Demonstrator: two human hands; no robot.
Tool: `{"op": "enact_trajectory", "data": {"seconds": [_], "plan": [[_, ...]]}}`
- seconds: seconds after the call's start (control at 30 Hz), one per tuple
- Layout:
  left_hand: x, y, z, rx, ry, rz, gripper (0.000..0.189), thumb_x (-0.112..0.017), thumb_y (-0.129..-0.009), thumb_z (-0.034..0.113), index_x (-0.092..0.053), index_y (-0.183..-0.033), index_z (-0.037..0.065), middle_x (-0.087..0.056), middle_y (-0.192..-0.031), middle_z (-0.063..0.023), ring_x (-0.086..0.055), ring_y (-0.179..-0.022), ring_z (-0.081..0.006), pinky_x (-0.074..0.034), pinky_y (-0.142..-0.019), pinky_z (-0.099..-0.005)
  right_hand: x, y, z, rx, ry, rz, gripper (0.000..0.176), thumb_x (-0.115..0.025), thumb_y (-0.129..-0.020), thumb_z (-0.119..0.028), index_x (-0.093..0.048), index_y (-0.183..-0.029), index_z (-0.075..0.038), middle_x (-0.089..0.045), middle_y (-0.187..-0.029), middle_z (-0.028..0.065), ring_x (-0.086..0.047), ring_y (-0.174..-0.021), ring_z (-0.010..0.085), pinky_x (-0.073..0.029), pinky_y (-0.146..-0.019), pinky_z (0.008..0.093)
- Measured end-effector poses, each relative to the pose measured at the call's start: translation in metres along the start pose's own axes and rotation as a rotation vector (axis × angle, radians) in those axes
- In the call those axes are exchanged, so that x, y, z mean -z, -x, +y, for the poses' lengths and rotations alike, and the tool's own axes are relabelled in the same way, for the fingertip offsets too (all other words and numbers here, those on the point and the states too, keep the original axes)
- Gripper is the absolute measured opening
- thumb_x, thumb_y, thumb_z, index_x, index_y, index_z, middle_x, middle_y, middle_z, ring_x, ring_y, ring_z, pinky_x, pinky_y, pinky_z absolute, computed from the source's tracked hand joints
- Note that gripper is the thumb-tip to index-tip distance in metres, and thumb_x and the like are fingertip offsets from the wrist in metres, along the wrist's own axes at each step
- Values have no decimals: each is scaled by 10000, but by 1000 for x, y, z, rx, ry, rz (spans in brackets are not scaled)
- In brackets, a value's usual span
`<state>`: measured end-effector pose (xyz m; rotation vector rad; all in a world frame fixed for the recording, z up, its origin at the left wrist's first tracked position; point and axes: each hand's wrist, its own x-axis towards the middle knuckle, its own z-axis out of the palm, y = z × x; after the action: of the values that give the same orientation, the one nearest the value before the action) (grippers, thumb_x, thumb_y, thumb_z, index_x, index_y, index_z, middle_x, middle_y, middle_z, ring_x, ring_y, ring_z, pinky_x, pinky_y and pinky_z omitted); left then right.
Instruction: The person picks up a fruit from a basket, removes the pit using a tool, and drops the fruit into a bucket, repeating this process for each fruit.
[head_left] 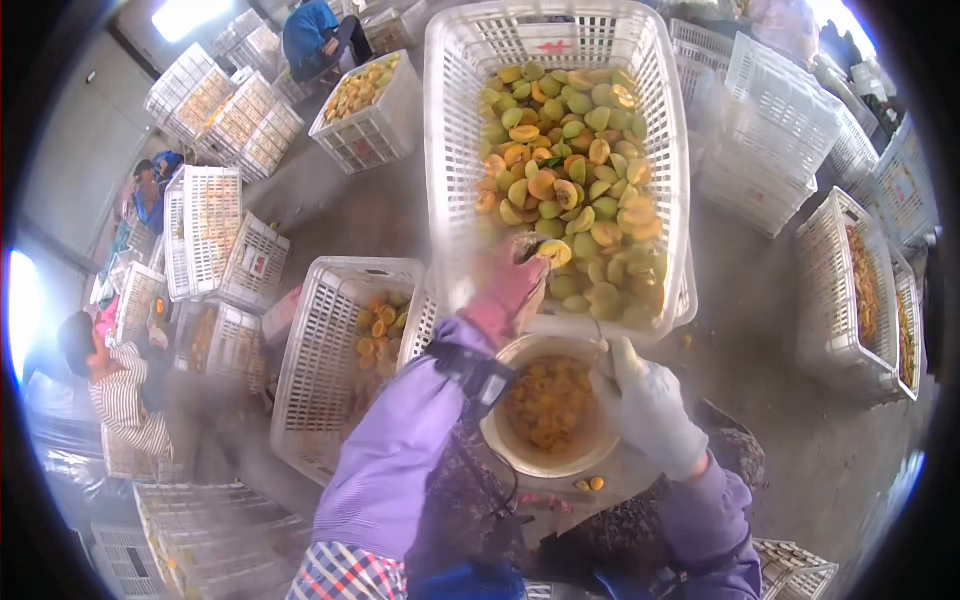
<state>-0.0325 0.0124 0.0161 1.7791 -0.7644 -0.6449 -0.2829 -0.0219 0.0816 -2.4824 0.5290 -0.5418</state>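
1. Two gloved hands in view, purple sleeves on both arms, dark band at the left wrist.
2. Left hand, pink glove: grip closed around a fruit half, yellow cut side showing. Fruit half sits at the fingertips, over the near end of the large crate.
3. Right hand, pale glove: at the right rim of the bucket, fingers bent and pointing away from the body. Cannot tell if this grip clasps anything; fingertips blurred.
4. Large crate: white, slotted walls, directly ahead. Holds many green-yellow and orange fruits, a number of them cut, flesh up.
5. Bucket: pale, round, just below the large crate, between the forearms. Orange pieces inside, wet-looking.
6. Two small orange bits lie just beside the bucket, on its near side.
7. Left crate: white, near the left forearm, some orange fruit inside.
8. Background left: stacked crates, person in a striped top, another in blue beside a filled crate.
9. Background right: pale stacked crates, plus filled ones on the floor.
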Motion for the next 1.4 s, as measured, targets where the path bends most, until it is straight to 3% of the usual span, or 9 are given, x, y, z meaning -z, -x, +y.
{"op": "enact_trajectory", "data": {"seconds": [0.07,0.17,0.27,0.43,0.57,0.87,1.0,1.13,1.4], "plan": [[12,47,29,-110,231,-158,424,-527,-864,69,-506,-1277,-22,-616,-1121,-96,-591,-1025,-183,-481,-902,-308,-5,-11,-8,4,15,28,234,-593,-878,-171,-500,-1055,-51,-618,-642,126,-626,-558,309,-493,-502,409],[15,88,31,47,902,-253,479,-598,-863,79,-461,-1314,-8,-590,-1120,-145,-612,-1007,-259,-512,-931,-364,-18,-13,-8,30,39,28,246,-593,-878,-180,-494,-1060,-48,-638,-685,106,-642,-598,296,-503,-522,406],[12,117,46,133,1196,-234,462,-658,-849,114,-479,-1257,-7,-595,-1076,-127,-615,-967,-247,-511,-910,-349,-22,-11,-15,18,22,-19,241,-591,-874,-178,-494,-1051,-44,-651,-767,99,-657,-701,280,-513,-572,397],[-8,108,18,-219,588,-33,388,-636,-867,167,-486,-1192,17,-601,-1081,-97,-611,-954,-212,-518,-841,-335,-27,-13,-22,-35,34,-116,226,-590,-862,-160,-489,-1019,-32,-634,-873,115,-636,-863,298,-517,-674,397],[-9,109,19,-191,739,-70,426,-492,-966,359,-499,-1226,22,-597,-1103,-125,-613,-956,-262,-541,-819,-378,-31,-18,-20,-71,4,-169,225,-590,-851,-147,-478,-1005,-28,-627,-881,129,-625,-883,323,-510,-710,416],[-6,112,14,-102,704,-107,355,-486,-979,180,-475,-1271,-20,-583,-1122,-113,-608,-982,-204,-548,-830,-305,-32,-21,-22,-104,-29,-207,289,-591,-802,-126,-467,-1027,8,-628,-841,169,-632,-821,346,-505,-695,432],[-5,113,13,-157,561,-83,345,-467,-986,205,-491,-1249,-16,-585,-1121,-111,-603,-1000,-205,-537,-844,-305,-36,-19,-17,-88,-80,-227,421,-604,-781,-134,-460,-1131,50,-631,-821,195,-640,-756,348,-506,-682,425],[-4,118,14,-159,555,-53,351,-456,-988,249,-506,-1226,-3,-592,-1106,-110,-606,-997,-221,-526,-846,-315,-48,-17,-12,-59,-139,-153,485,-618,-772,-76,-442,-1207,43,-618,-909,253,-615,-865,417,-502,-718,467],[-7,115,26,-52,1015,-18,372,-445,-988,326,-532,-1183,21,-602,-1073,-105,-610,-990,-250,-509,-849,-335,-52,-20,-18,-52,-116,-159,555,-628,-742,-48,-416,-1239,77,-607,-983,247,-601,-909,417,-496,-771,459]]}}
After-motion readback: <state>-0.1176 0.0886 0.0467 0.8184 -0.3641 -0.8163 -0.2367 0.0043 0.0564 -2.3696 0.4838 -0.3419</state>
